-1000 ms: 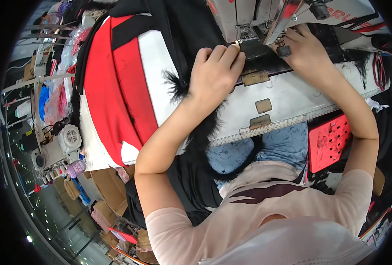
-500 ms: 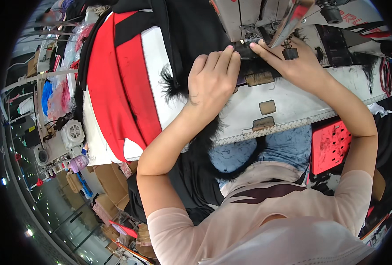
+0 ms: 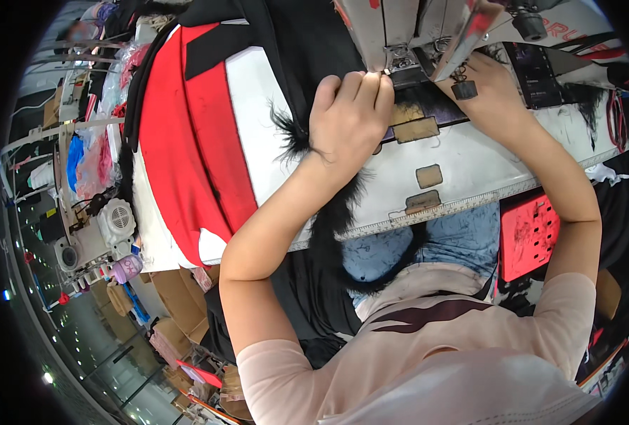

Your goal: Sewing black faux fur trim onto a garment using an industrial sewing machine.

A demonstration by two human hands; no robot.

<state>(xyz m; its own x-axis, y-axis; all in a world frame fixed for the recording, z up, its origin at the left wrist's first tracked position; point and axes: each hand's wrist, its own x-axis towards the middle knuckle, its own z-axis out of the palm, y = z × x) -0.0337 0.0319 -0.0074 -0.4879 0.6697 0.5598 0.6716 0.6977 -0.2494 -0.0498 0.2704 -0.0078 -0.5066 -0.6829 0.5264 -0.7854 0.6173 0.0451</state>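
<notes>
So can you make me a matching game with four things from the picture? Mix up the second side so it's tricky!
Things:
1. left hand
2. right hand
3. jeans
4. measuring strip

Clues:
A. along the white table's near edge
B. fingers partly hidden behind parts of the sewing machine
C. blue
D. the one of the hands closer to the red cloth

Right pairs: 1-D, 2-B, 3-C, 4-A

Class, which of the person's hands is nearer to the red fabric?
Left: the left hand is to the right of the red fabric; the right hand is farther right, past the presser foot.
</notes>
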